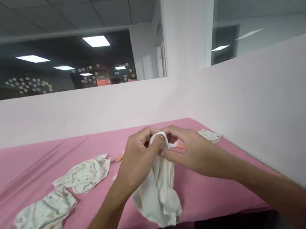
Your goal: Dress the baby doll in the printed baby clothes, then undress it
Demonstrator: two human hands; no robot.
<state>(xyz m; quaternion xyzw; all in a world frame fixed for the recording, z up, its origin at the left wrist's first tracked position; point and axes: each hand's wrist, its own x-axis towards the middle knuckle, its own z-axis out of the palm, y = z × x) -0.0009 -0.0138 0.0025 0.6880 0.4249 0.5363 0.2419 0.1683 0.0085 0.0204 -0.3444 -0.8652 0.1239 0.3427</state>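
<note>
A small white cloth garment hangs in front of me over the near part of the pink-covered table. My left hand pinches its upper edge, with the thumb pressed inside the opening. From the other side my right hand grips the same edge between thumb and fingers. Folds run down the garment, and its exact kind cannot be made out. Behind my hands lies something with orange parts, mostly hidden by my hands and the cloth.
On the pink sheet to the left lie a crumpled patterned white garment and a folded patterned one. Another small patterned cloth lies at the right edge. White walls with windows border the table's back and right.
</note>
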